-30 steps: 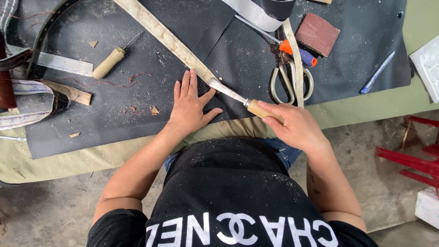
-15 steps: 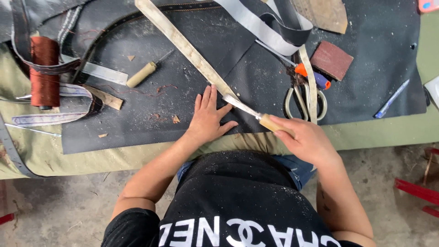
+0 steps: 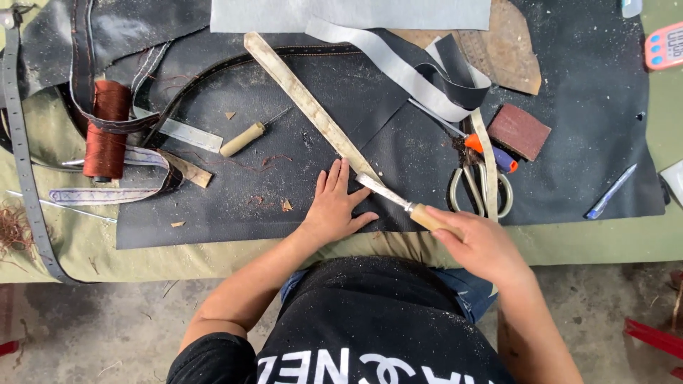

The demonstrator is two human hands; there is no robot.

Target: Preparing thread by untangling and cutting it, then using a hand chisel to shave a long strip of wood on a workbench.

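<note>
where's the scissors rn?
In the head view the scissors lie on the dark mat, right of centre, just beyond the right hand, with a tan strip lying across them and an orange-handled tool just above.

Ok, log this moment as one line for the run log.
left hand: flat on black mat, pinning tan strap | right hand: grips wooden-handled knife, blade at strap end | scissors: idle, right of knife
</note>
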